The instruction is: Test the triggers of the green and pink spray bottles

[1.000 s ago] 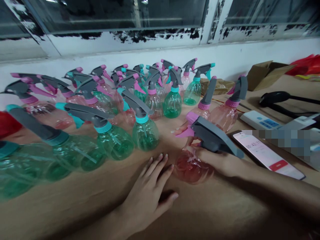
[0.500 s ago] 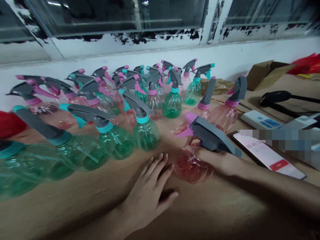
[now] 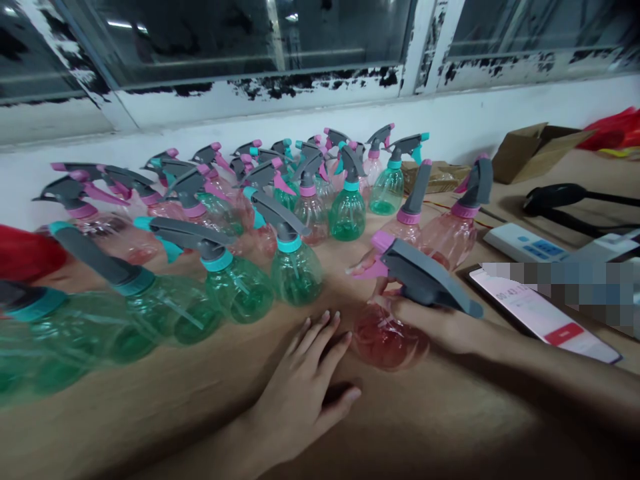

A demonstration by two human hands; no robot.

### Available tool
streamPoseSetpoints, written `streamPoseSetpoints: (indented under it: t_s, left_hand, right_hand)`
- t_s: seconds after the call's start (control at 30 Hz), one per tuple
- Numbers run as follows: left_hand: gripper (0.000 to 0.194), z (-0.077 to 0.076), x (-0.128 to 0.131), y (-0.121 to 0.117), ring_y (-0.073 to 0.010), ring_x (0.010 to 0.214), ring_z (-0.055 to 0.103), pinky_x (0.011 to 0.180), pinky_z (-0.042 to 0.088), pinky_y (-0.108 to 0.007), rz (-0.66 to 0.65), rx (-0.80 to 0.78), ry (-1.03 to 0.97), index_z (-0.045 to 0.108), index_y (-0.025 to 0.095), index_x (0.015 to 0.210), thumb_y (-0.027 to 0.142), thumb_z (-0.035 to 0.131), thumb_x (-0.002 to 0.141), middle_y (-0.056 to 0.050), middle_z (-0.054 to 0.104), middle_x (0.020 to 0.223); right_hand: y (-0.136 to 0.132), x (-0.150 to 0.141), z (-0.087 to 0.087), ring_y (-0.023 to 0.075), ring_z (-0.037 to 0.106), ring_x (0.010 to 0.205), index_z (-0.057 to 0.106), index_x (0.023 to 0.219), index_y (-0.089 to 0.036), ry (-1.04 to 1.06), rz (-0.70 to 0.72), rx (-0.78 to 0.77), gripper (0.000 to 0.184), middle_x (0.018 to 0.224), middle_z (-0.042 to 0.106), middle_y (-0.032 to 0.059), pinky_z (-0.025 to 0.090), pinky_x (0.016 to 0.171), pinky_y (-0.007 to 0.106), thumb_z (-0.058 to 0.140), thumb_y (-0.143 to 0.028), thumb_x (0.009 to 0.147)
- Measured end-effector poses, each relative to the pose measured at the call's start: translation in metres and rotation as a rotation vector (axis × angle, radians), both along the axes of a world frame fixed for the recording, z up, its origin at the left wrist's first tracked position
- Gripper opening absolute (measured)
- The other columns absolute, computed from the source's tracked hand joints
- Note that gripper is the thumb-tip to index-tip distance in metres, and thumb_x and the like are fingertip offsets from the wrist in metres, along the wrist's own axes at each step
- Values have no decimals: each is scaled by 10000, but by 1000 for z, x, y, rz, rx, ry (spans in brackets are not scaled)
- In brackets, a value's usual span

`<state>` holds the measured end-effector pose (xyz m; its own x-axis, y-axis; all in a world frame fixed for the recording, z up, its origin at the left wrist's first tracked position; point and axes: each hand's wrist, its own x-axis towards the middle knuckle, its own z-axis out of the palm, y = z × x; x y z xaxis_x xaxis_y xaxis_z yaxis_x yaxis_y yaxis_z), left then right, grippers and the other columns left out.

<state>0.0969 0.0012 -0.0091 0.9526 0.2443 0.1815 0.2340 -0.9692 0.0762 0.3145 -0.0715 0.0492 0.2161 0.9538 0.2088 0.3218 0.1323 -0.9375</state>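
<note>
My right hand [image 3: 425,320] is wrapped round the neck of a pink spray bottle [image 3: 390,340] with a grey trigger head [image 3: 425,277] and pink nozzle; the bottle stands on the brown table [image 3: 450,427]. My left hand [image 3: 305,387] lies flat on the table just left of that bottle, fingers stretched out and holding nothing. Directly behind my left hand stands a green spray bottle [image 3: 296,270] with a teal collar.
Several green and pink spray bottles [image 3: 345,207] crowd the table back to the white wall. Two pink bottles [image 3: 450,233] stand behind my right hand. A phone [image 3: 540,313], a white power strip [image 3: 525,243], a black cable and a cardboard box [image 3: 535,147] lie to the right.
The view has shifted slightly, so everything sits a little lower in the picture. Both hands and the pink bottle hold the same positions.
</note>
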Motion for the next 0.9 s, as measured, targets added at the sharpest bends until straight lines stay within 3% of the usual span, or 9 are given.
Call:
streamPoseSetpoints:
  t_s: [0.2,0.3,0.5,0.67,0.9]
  left_hand:
    - [563,0,0,0,-293,1384,254,1066,329,-509,-6,16,-14,402,134,1373,431,538,914,-155,290,1503]
    - [559,0,0,0,-293,1382,259,1064,334,-505,-5,15,-11,403,142,1375,432,536,916,-147,293,1503]
    - [565,0,0,1,-302,1380,260,1065,336,-497,-6,-4,-22,426,128,1362,426,562,901,-156,308,1494]
    - [552,-1,1,0,-292,1379,266,1071,329,-492,2,-6,-28,426,149,1362,441,544,909,-138,310,1498]
    - [542,0,1,0,-285,1381,262,1078,316,-487,1,-9,-42,424,149,1357,429,543,909,-138,309,1498]
  right_hand:
    - [1,-5,16,134,533,543,565,694,-225,-87,-38,118,81,617,564,-25,473,510,251,556,-154,656]
    - [1,-4,12,135,537,558,583,711,-225,-71,-38,110,79,635,571,-22,470,526,256,571,-160,668]
    - [4,-2,1,170,572,638,580,728,-221,35,-21,30,114,702,589,12,497,591,306,573,-336,727]
    - [6,-4,2,131,529,595,539,757,-232,22,-44,123,66,675,553,-26,464,581,263,587,-261,723]
    - [5,-4,-1,132,539,611,545,733,-214,-18,-46,105,76,684,556,-14,482,594,276,574,-281,751]
